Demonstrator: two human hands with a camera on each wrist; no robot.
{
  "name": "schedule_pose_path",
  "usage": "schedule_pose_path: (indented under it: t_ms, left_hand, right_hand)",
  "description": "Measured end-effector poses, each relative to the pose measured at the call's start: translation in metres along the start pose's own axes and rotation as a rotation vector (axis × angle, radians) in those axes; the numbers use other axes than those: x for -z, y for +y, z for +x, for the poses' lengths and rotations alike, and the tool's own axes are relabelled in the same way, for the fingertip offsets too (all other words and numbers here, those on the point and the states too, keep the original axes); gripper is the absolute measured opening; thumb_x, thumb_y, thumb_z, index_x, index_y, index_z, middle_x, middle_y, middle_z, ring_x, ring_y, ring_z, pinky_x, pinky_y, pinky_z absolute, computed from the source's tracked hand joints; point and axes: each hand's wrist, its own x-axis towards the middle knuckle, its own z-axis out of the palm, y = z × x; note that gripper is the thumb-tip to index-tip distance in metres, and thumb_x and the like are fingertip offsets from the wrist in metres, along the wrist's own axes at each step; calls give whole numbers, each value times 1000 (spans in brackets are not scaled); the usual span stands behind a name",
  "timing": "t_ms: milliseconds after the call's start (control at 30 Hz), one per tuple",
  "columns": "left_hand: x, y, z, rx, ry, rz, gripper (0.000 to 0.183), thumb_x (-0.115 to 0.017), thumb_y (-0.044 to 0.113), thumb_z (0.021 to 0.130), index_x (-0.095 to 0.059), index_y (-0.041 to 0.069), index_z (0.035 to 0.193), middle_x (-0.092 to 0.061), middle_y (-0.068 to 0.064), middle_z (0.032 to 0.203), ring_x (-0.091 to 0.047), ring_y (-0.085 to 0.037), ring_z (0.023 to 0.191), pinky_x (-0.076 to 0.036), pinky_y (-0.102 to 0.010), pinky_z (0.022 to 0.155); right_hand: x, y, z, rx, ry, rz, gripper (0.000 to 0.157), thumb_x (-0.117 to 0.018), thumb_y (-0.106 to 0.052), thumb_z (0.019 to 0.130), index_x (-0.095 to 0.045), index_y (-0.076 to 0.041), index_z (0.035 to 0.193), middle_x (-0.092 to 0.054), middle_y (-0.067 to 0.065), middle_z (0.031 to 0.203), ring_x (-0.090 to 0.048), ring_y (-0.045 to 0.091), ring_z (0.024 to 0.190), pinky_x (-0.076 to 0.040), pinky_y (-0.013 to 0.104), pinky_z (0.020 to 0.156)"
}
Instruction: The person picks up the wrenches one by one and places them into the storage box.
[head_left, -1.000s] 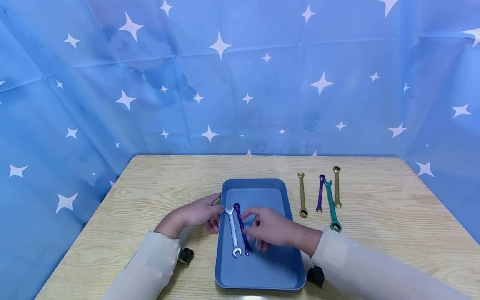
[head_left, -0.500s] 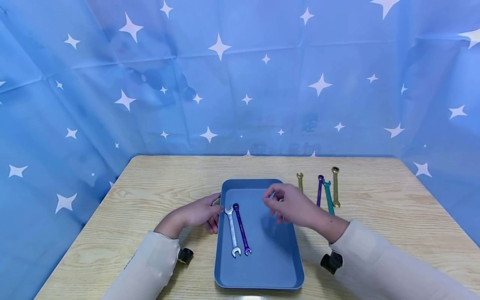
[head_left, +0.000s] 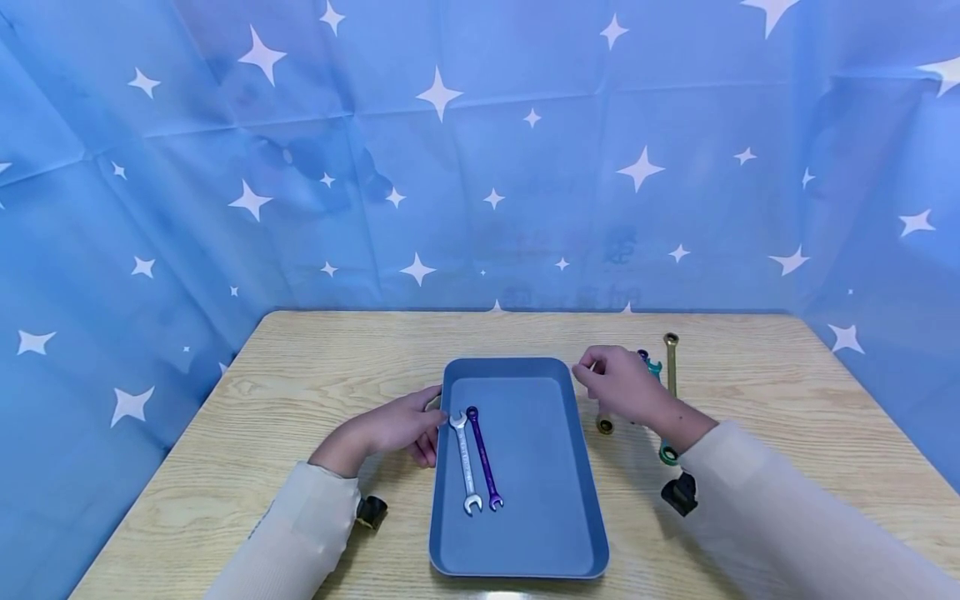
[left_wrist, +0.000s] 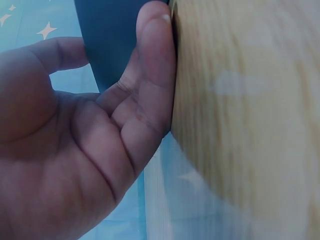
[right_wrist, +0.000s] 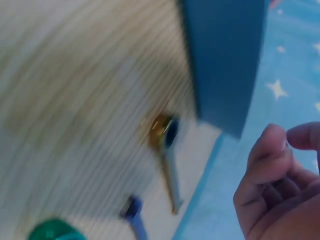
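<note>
My left hand point(head_left: 397, 427) holds the left side of a blue tray point(head_left: 547, 508), with its thumb at the rim and its fingers along the outer wall. Inside the tray lie a silver open-ended wrench point(head_left: 466, 465) and a purple combination wrench point(head_left: 484, 460), side by side. Just right of the tray's far corner, my right hand point(head_left: 624, 385) hovers with loosely curled fingers and nothing in them. Below it is a gold wrench point(head_left: 605, 424), partly hidden; the right wrist view shows more of that gold wrench point(right_wrist: 169, 170).
Beyond my right hand lie another purple wrench point(head_left: 642, 355), a teal wrench point(head_left: 669, 453) and a second gold wrench point(head_left: 671, 367), the first two partly covered by the hand. A blue star-patterned cloth point(head_left: 480, 167) hangs behind the wooden table point(head_left: 352, 358).
My right hand has left the purple wrench in the tray, lifted and moved right and away, over the wrenches on the table. The left hand stays at the tray.
</note>
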Motion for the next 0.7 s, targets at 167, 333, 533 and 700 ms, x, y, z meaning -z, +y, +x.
schedule_pose_path:
  t_ms: [167,333,533,700]
  left_hand:
    - [0,1,0,-6,-2,1,64,-40,22,106,-11,13,162,-68,-14,76,-67,-21,64,-62,-39,62]
    - [1,1,0,-9,-5,2,64,-40,22,106,-11,13,162,-68,-14,76,-68,-22,65,-62,-39,63]
    - [1,1,0,-11,-6,11,64,-39,21,106,-10,13,162,-68,-14,76,-68,-22,65,-62,-38,63]
    - [1,2,-1,-10,-5,14,63,-39,22,106,-10,14,162,-68,-14,76,-68,-21,65,-62,-38,63]
  right_hand:
    - [3,15,6,9,6,-109,25,-49,-18,104,-65,0,96,-57,6,63,-48,18,47,-44,33,49]
    - [3,25,9,-13,-18,-228,25,-49,-19,103,-62,-5,87,-41,-3,54,-36,13,44,-39,30,48]
    - [1,35,14,-81,-70,-354,35,-50,-23,104,-45,-14,70,-33,-4,51,-32,12,44,-35,28,48]
    - [0,40,18,-112,-96,-397,44,-50,-25,104,-40,-17,62,-30,-6,49,-31,10,42,-32,26,46]
